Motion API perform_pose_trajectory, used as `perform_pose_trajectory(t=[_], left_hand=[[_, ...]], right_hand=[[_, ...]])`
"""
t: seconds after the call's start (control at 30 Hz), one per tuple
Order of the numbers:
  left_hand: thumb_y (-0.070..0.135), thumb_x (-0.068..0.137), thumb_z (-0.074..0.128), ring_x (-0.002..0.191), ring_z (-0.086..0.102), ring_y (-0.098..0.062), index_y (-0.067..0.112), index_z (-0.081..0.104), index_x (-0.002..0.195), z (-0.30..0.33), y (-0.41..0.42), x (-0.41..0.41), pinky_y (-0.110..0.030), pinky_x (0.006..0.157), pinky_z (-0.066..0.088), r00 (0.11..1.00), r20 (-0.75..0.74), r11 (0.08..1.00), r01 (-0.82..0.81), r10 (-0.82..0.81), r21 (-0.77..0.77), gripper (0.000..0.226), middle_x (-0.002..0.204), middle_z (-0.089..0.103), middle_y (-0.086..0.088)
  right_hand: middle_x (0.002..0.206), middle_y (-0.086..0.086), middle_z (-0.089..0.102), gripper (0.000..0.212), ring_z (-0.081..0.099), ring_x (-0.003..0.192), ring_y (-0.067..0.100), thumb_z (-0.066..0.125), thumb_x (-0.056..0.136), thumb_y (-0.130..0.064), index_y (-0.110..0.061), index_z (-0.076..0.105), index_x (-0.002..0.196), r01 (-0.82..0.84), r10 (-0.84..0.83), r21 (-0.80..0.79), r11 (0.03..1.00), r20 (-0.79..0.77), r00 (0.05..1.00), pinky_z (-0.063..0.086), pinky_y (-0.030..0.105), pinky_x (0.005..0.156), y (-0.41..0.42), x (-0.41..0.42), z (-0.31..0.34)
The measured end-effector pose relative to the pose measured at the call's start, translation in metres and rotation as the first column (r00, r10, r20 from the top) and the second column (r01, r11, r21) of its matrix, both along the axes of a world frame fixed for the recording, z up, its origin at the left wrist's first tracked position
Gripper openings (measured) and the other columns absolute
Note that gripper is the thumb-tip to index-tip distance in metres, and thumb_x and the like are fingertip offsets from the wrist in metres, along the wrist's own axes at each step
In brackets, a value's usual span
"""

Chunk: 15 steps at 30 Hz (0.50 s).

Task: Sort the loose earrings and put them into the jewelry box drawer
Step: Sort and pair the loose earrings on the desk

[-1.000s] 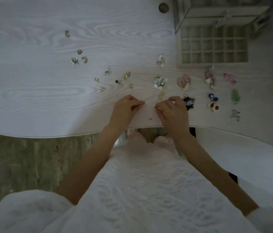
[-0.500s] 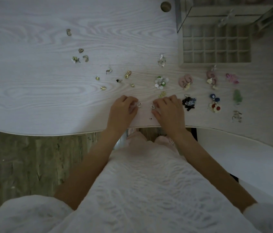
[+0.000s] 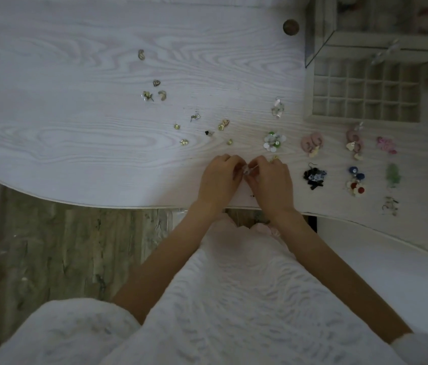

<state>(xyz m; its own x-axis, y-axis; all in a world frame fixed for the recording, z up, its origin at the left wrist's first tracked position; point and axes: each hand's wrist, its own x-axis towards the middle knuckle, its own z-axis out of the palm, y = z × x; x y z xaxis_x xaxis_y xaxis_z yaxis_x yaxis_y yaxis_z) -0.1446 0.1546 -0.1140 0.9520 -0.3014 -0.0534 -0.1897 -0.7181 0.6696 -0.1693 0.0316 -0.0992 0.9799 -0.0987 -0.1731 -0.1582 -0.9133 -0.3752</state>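
Your left hand (image 3: 220, 177) and right hand (image 3: 270, 180) meet near the front edge of the desk (image 3: 76, 127), fingertips drawn in toward each other. Between them sits a small clear earring (image 3: 247, 171); your fingers on both sides curl in and pinch it, though the dim light makes it hard to tell exactly which fingers touch it or whether more than one piece is there.

Beyond your hands and to the left, small gold-toned earrings (image 3: 223, 125) lie scattered loosely across the desk, well apart from one another, with a few more (image 3: 159, 94) farther out. Just past your right hand lies a white and green cluster (image 3: 273, 140), and beyond that a clear dangling piece (image 3: 277, 108).

To your right, the sorted earrings lie in loose rows: a pink pair (image 3: 311, 143), a pink and cream pair (image 3: 353, 143), a bright pink pair (image 3: 386, 144), then nearer you a black pair (image 3: 314, 176), a blue, white and red group (image 3: 355, 181), a pale green pair (image 3: 393, 175) and a faint wiry pair (image 3: 390, 205).

The jewelry box drawer (image 3: 365, 93) sits pulled out at the far right of the desk, its grid of small compartments facing up, just beyond the pink pairs. None of its compartments visibly holds an earring. The jewelry box (image 3: 381, 27) itself stands behind it. A round brown knob-like object (image 3: 291, 27) rests on the desk just left of the box.
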Motion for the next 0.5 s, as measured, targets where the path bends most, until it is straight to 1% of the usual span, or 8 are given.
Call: perform_pose_trajectory(t=[0.07,0.13,0.17,0.23,0.3,0.37,0.43,0.5], left_hand=[[0.009,0.083,0.062,0.077,0.058,-0.027,0.008,0.068,0.093,0.000,0.003,-0.003,-0.026,0.064,0.037,1.000,-0.003,1.000,0.016,-0.016,-0.015,0.011,0.082,0.066,-0.010],[0.010,0.085,0.061,0.079,0.059,-0.026,0.008,0.068,0.096,0.003,0.007,-0.004,-0.027,0.066,0.039,1.000,-0.015,0.999,0.024,-0.025,-0.045,0.013,0.085,0.066,-0.010],[0.011,0.086,0.060,0.081,0.059,-0.025,0.009,0.067,0.098,0.006,0.012,-0.004,-0.028,0.067,0.043,0.999,-0.021,0.998,0.022,-0.023,-0.060,0.014,0.087,0.066,-0.009],[0.015,0.089,0.058,0.081,0.059,-0.018,0.013,0.067,0.101,0.015,0.027,-0.004,-0.028,0.068,0.048,1.000,-0.008,0.997,-0.013,0.013,-0.078,0.015,0.090,0.067,-0.004],[0.021,0.090,0.057,0.076,0.058,-0.009,0.016,0.067,0.100,0.024,0.051,0.002,-0.020,0.065,0.045,0.994,0.059,0.993,-0.086,0.091,-0.083,0.015,0.087,0.067,0.001],[0.027,0.091,0.054,0.072,0.056,-0.005,0.017,0.068,0.098,0.029,0.079,0.011,-0.014,0.063,0.040,0.975,0.104,0.978,-0.186,0.196,-0.095,0.018,0.085,0.068,0.005],[0.032,0.093,0.050,0.073,0.057,-0.005,0.018,0.068,0.098,0.032,0.108,0.029,-0.011,0.062,0.039,0.944,0.063,0.939,-0.314,0.325,-0.140,0.023,0.085,0.067,0.009],[0.028,0.093,0.051,0.074,0.057,-0.006,0.019,0.067,0.098,0.031,0.136,0.056,-0.009,0.063,0.040,0.890,-0.011,0.874,-0.450,0.456,-0.183,0.019,0.087,0.068,0.007]], right_hand=[[0.086,0.010,0.067,0.018,0.051,0.084,0.028,0.061,0.087,-0.024,-0.009,0.059,0.097,-0.014,0.014,-0.010,1.000,-0.010,1.000,0.027,0.028,0.073,-0.001,0.001,0.001],[0.085,0.008,0.067,0.019,0.050,0.085,0.026,0.061,0.087,-0.026,-0.011,0.059,0.097,-0.049,0.048,-0.031,0.998,-0.023,0.999,0.022,0.025,0.071,-0.004,0.001,0.003],[0.084,0.007,0.066,0.018,0.049,0.085,0.025,0.062,0.087,-0.026,-0.011,0.059,0.097,-0.070,0.070,-0.022,0.997,-0.029,0.997,0.023,0.025,0.071,-0.006,0.001,0.006],[0.083,0.006,0.064,0.016,0.048,0.086,0.024,0.062,0.087,-0.024,-0.011,0.059,0.096,-0.104,0.104,0.036,0.994,-0.021,0.994,0.032,0.028,0.074,-0.007,0.004,0.014],[0.085,0.008,0.060,0.013,0.049,0.086,0.024,0.060,0.088,-0.020,-0.009,0.060,0.093,-0.124,0.122,0.090,0.988,0.029,0.992,0.036,0.029,0.075,-0.004,0.010,0.023],[0.089,0.011,0.058,0.011,0.051,0.087,0.026,0.059,0.089,-0.016,-0.006,0.061,0.094,-0.156,0.148,0.108,0.982,0.076,0.986,0.033,0.027,0.075,0.003,0.022,0.027],[0.095,0.013,0.058,0.013,0.051,0.089,0.027,0.057,0.089,-0.014,-0.005,0.062,0.097,-0.224,0.214,0.118,0.968,0.090,0.973,0.031,0.024,0.076,0.013,0.040,0.027],[0.099,0.012,0.059,0.015,0.052,0.091,0.027,0.056,0.090,-0.014,-0.006,0.062,0.100,-0.300,0.292,0.111,0.947,0.089,0.952,0.030,0.022,0.076,0.026,0.063,0.027]])
